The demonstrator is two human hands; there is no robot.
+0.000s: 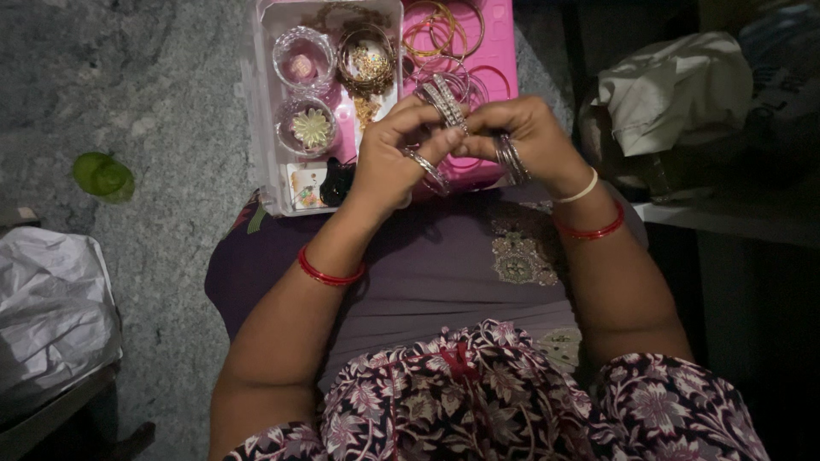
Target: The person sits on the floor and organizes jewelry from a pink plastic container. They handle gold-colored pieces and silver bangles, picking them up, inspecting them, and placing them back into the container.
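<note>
Your left hand point(389, 162) and right hand point(530, 137) close their fingertips on a stack of silver bangles point(444, 101), held on edge above the near edge of the pink jewellery box point(500, 60), the stack's axis running left-right. More bangles point(512, 159) ring your right fingers. Clear round containers point(305, 58) stand in the box's left compartments.

Green lid point(103, 175), white bag point(51, 307).

Silver bangles point(444, 101) (thin, stacked) held upright above the lap.
</note>
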